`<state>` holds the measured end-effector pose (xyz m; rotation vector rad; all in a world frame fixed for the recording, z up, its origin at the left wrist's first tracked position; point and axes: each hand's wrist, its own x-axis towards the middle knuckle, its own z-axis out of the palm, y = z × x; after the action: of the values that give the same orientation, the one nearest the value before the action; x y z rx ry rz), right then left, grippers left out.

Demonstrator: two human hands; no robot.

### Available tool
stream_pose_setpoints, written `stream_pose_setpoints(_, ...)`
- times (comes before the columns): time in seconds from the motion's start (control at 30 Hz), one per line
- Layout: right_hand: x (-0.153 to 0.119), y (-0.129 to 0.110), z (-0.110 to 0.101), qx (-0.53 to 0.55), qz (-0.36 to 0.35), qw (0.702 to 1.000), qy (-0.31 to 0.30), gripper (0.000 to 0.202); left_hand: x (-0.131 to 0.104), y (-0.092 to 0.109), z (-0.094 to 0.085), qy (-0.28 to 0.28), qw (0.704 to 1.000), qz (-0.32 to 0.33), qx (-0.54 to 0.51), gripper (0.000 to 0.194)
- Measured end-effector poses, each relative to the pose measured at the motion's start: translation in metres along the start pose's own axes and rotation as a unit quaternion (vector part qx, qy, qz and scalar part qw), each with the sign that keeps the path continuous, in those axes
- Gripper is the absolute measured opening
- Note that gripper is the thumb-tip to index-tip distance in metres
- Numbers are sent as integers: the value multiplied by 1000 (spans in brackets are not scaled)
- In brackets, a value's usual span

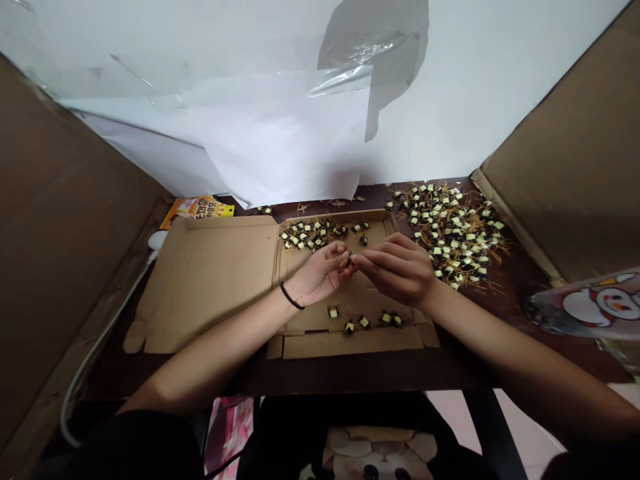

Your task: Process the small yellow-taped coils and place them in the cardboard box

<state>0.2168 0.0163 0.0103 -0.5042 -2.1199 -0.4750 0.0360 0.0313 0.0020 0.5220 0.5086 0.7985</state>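
Over the open cardboard box (300, 343), my left hand (325, 272) and my right hand (397, 270) meet fingertip to fingertip. Between them they pinch a small dark wired component (349, 259), mostly covered by the fingers. It looks like a small coil or transformer, though its details are too small to make out. Similar black components with pale yellow tops and thin copper-coloured wires lie in a cluster (307, 235) at the box's far side. Several more (364, 323) sit spread along its near side, below my hands.
A large pile of the same components (457, 233) covers the dark table (380, 373) at the right. Cardboard walls (575, 147) stand on both sides. A yellow-orange packet (200, 208), a white cable (103, 333) and a cartoon-printed cylindrical container (590, 305) are nearby.
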Motion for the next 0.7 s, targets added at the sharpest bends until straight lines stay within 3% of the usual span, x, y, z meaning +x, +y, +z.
stream_pose_setpoints(0.2,0,1,1,1,1,1000,-1,37,0,0,1,2,1000,8,-3,35)
stream_pose_setpoints(0.37,2,-7,4,2,108,994,-12,35,2,0,2,42,997,63,18,33)
stream_pose_setpoints(0.5,2,-13,9,-5,116,993,4,32,2,-3,3,70,990,112,50,40)
stream_pose_setpoints(0.7,-5,-13,12,14,147,989,24,26,2,-3,5,68,989,112,74,47)
